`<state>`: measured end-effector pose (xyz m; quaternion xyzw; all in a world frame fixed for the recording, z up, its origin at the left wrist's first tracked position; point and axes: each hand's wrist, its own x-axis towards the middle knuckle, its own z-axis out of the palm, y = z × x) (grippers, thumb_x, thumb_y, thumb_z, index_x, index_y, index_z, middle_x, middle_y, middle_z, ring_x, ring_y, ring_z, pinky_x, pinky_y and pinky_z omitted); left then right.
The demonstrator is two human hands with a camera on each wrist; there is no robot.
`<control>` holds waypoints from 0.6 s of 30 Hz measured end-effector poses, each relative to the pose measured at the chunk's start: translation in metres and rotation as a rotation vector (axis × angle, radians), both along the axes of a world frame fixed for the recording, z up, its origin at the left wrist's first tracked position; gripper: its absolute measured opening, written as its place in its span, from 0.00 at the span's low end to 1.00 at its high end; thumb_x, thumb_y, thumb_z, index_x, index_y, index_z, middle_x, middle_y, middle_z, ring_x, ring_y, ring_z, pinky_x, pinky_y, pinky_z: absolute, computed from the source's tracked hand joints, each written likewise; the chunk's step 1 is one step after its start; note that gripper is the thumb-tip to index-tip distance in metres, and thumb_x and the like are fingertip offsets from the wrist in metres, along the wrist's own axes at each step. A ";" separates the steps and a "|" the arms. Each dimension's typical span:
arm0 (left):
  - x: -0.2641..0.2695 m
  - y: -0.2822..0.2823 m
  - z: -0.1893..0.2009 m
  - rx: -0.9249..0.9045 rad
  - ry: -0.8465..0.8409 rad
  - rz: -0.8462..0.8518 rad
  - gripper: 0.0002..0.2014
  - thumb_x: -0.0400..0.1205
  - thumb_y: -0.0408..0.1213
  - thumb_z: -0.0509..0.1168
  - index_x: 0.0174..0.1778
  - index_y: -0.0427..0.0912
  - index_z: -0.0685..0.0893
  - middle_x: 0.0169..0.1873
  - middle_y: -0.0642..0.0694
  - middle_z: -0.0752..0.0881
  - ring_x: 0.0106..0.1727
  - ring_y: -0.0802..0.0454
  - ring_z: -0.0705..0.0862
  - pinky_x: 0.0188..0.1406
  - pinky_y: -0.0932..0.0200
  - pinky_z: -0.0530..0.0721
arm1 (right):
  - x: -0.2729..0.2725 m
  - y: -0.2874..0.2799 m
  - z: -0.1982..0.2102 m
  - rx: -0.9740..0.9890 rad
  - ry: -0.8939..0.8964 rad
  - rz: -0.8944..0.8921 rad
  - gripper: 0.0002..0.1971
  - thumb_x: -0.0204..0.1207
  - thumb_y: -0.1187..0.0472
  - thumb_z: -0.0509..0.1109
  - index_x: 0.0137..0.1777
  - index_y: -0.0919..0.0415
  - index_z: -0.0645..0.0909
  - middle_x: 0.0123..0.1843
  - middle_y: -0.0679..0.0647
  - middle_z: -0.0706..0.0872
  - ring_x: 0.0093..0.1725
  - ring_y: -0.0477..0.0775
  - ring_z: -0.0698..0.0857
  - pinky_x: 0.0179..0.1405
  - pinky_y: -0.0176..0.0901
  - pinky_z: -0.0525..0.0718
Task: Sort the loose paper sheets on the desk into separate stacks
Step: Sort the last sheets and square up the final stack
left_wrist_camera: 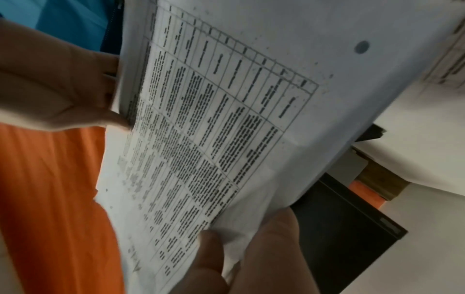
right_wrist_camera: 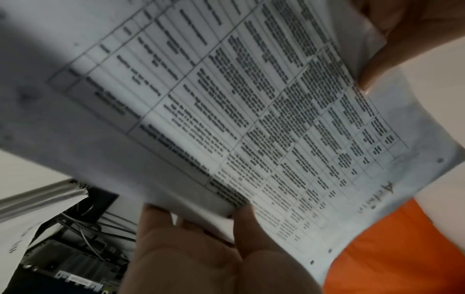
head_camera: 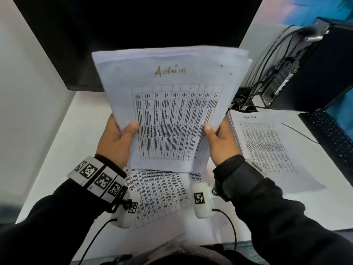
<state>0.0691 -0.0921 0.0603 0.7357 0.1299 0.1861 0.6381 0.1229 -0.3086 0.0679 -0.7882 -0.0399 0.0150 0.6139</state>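
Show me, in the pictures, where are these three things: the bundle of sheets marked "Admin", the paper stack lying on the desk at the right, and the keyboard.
Admin bundle (head_camera: 168,115), head view: middle of its printed table.
Paper stack (head_camera: 267,150), head view: top sheet's printed text.
Keyboard (head_camera: 332,134), head view: its keys.

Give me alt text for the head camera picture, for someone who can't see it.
Two hands, the left hand and the right hand, hold up a bundle of sheets headed "Admin" above a white desk. More printed sheets lie beneath, and a second stack sits to the right.
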 end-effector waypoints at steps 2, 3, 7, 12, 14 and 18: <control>-0.003 -0.004 0.006 0.011 -0.043 -0.007 0.16 0.84 0.34 0.59 0.61 0.61 0.71 0.52 0.67 0.82 0.52 0.77 0.81 0.50 0.76 0.78 | -0.004 0.001 0.004 0.022 -0.051 -0.064 0.11 0.84 0.64 0.57 0.56 0.43 0.70 0.50 0.32 0.79 0.49 0.22 0.78 0.53 0.23 0.72; -0.006 -0.006 0.008 0.019 -0.066 -0.011 0.16 0.85 0.34 0.57 0.64 0.58 0.70 0.53 0.68 0.81 0.52 0.80 0.80 0.49 0.80 0.77 | -0.007 0.001 0.005 0.038 -0.078 -0.084 0.12 0.84 0.64 0.57 0.53 0.42 0.69 0.49 0.31 0.79 0.47 0.20 0.78 0.50 0.19 0.72; -0.021 -0.016 0.002 0.033 -0.082 -0.028 0.17 0.85 0.33 0.55 0.64 0.58 0.62 0.53 0.70 0.74 0.48 0.90 0.75 0.43 0.90 0.70 | -0.022 0.005 -0.007 0.088 -0.068 -0.063 0.14 0.84 0.66 0.58 0.54 0.42 0.66 0.49 0.31 0.77 0.45 0.17 0.77 0.43 0.12 0.74; -0.024 -0.013 -0.009 0.104 -0.006 -0.029 0.19 0.83 0.33 0.59 0.67 0.53 0.62 0.50 0.71 0.72 0.42 0.84 0.75 0.40 0.92 0.65 | -0.027 0.008 -0.024 0.074 0.024 -0.035 0.14 0.83 0.64 0.59 0.62 0.46 0.65 0.52 0.29 0.76 0.49 0.19 0.73 0.45 0.08 0.72; -0.020 -0.011 -0.008 0.125 -0.010 -0.013 0.19 0.84 0.32 0.58 0.69 0.49 0.63 0.51 0.72 0.71 0.43 0.82 0.74 0.42 0.93 0.64 | -0.023 0.008 -0.024 0.071 0.035 -0.055 0.12 0.84 0.64 0.58 0.61 0.47 0.67 0.49 0.29 0.76 0.44 0.17 0.74 0.39 0.07 0.70; -0.012 -0.011 -0.013 0.087 -0.020 -0.017 0.16 0.85 0.31 0.57 0.60 0.56 0.63 0.52 0.69 0.74 0.47 0.89 0.74 0.44 0.89 0.69 | -0.016 0.007 -0.028 0.051 0.029 -0.082 0.14 0.84 0.67 0.57 0.66 0.51 0.69 0.49 0.30 0.77 0.42 0.14 0.75 0.38 0.06 0.70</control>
